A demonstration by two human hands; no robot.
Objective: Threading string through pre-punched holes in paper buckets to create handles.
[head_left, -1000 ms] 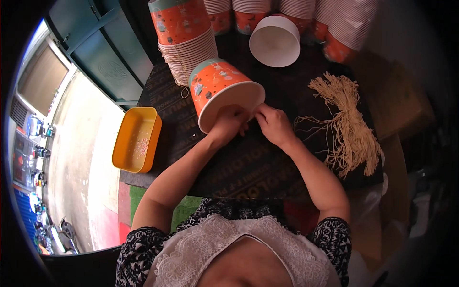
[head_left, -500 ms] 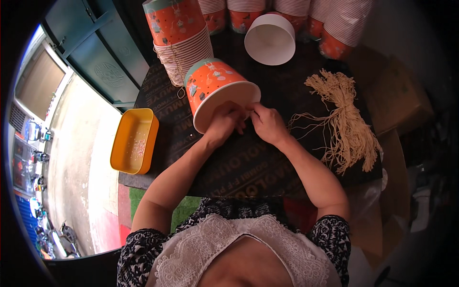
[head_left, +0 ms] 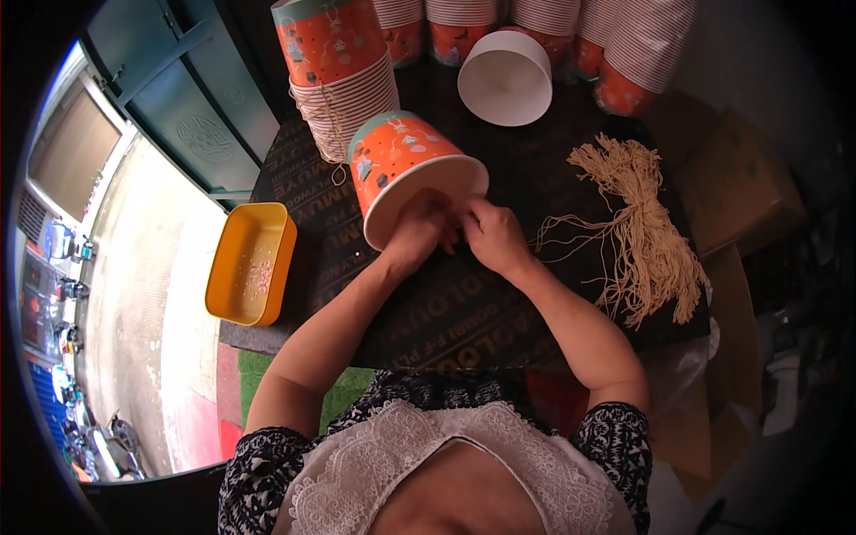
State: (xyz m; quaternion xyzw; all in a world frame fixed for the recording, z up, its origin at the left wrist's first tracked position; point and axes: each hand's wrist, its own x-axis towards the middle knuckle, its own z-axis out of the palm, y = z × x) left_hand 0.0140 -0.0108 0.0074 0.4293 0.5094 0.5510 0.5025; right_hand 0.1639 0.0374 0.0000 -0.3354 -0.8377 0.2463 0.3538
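Observation:
An orange paper bucket with a teal base band and printed figures lies tilted on the black table, its white-rimmed mouth facing me. My left hand reaches into the mouth. Its fingers are bent together in shadow, partly blurred, around something I cannot make out. At the right side of the rim, my right hand is closed in a pinch, its fingertips close to the left fingers. Whatever it grips is too small to tell. A bundle of beige cords lies right of my right hand, several loose strands trailing toward it.
A yellow tray with small pale beads sits at the table's left edge. Behind the bucket stands a stack of nested buckets with cord hanging on it. A white-lined bucket lies at the back, before more wrapped stacks.
Both hands stay at the bucket's mouth, with small finger movements. The whole view has shifted very slightly; nothing else has visibly moved.

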